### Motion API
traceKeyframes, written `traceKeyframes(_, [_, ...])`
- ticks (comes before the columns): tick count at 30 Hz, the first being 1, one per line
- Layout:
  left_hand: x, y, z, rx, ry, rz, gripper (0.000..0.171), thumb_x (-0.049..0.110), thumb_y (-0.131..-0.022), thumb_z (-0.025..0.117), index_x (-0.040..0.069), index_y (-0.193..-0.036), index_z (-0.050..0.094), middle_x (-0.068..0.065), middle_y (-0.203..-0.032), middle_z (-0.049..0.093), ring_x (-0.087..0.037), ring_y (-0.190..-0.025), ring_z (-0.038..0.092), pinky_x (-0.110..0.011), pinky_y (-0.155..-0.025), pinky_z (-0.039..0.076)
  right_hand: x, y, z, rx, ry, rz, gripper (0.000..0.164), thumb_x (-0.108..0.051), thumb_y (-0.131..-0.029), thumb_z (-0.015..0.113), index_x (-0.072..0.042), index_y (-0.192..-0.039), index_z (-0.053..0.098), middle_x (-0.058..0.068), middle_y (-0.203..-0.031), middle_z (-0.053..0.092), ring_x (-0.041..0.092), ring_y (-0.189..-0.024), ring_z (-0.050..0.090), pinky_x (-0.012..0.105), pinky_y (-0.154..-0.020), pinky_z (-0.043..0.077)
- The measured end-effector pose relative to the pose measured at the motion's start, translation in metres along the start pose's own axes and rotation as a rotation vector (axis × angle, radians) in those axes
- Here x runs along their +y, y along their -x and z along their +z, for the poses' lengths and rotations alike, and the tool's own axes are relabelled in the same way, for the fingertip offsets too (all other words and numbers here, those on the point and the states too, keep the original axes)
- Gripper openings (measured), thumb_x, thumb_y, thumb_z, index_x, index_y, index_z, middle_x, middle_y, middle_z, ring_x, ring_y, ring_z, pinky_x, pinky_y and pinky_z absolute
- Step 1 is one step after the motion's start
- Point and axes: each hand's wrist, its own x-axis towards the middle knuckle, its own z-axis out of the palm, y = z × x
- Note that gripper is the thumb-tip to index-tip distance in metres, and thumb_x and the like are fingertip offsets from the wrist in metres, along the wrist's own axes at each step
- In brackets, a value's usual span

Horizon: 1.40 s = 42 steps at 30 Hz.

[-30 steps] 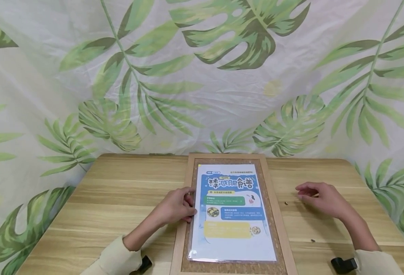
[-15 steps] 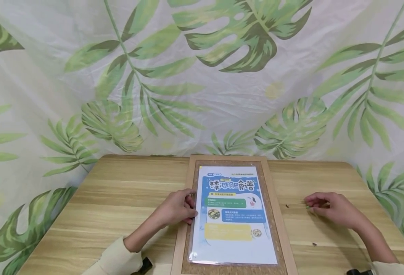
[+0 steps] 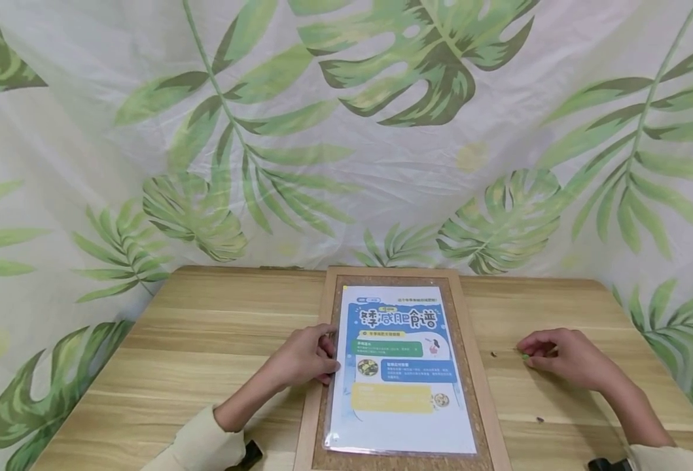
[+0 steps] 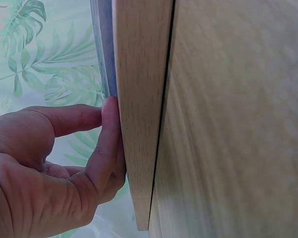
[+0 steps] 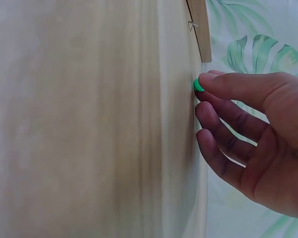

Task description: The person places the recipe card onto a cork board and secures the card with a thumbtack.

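Observation:
A printed, laminated sheet [image 3: 402,432] with a blue, green and yellow design lies on a wood-framed corkboard [image 3: 428,461]. My left hand [image 3: 302,356] is at the sheet's left edge, thumb and curled fingers pinching its margin beside the wooden frame [image 4: 139,89]. On the right, just above the tabletop, my right hand [image 3: 570,360] pinches a green push pin [image 5: 198,86] between thumb and index finger. Its other fingers are bent and hold nothing. Most of the pin is hidden by the fingertips.
Two small dark pins, one near the board [image 3: 493,354] and one closer to me [image 3: 539,419], lie on the wooden table [image 3: 205,340] right of the board. A leaf-patterned curtain [image 3: 346,163] hangs behind the table.
My right hand has shifted slightly to the right, then a little back, and the green push pin now shows between its fingertips. The left hand stays at the sheet's edge.

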Motion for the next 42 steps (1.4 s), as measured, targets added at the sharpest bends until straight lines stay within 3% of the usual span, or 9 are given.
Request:
traceKeyframes(23, [0.003,0.001,0.003,-0.01,-0.021,-0.002,0.072,-0.007,-0.09,0.077,-0.011,-0.155,0.046,-0.012,-0.096,0.064,-0.016,-0.067,0.07,-0.029,-0.058,0.065,-0.004,0.001,0.002,-0.001,0.063,-0.018,0.015,-0.006,-0.089,0.084,-0.016,-0.101,0.081,-0.013,-0.088,0.073,-0.007,-0.078,0.06,0.021,-0.068,0.057])
traceKeyframes(33, [0.002,0.001,0.002,-0.007,-0.026,-0.003,0.072,-0.006,-0.09,0.078,-0.01,-0.155,0.046,-0.012,-0.096,0.064,-0.016,-0.068,0.07,-0.03,-0.059,0.065,-0.022,-0.009,0.0,0.07,0.013,-0.068,0.014,-0.004,-0.093,0.079,-0.012,-0.104,0.082,-0.002,-0.092,0.077,-0.006,-0.082,0.063,0.022,-0.07,0.061])
traceKeyframes(42, [0.001,0.001,0.0,-0.001,-0.037,-0.001,0.07,-0.005,-0.09,0.079,-0.01,-0.153,0.048,-0.012,-0.096,0.064,-0.016,-0.068,0.07,-0.029,-0.058,0.065,-0.039,-0.025,-0.004,0.091,0.012,-0.084,0.018,0.001,-0.094,0.073,-0.01,-0.105,0.082,-0.001,-0.09,0.077,-0.004,-0.081,0.062,0.022,-0.07,0.059])
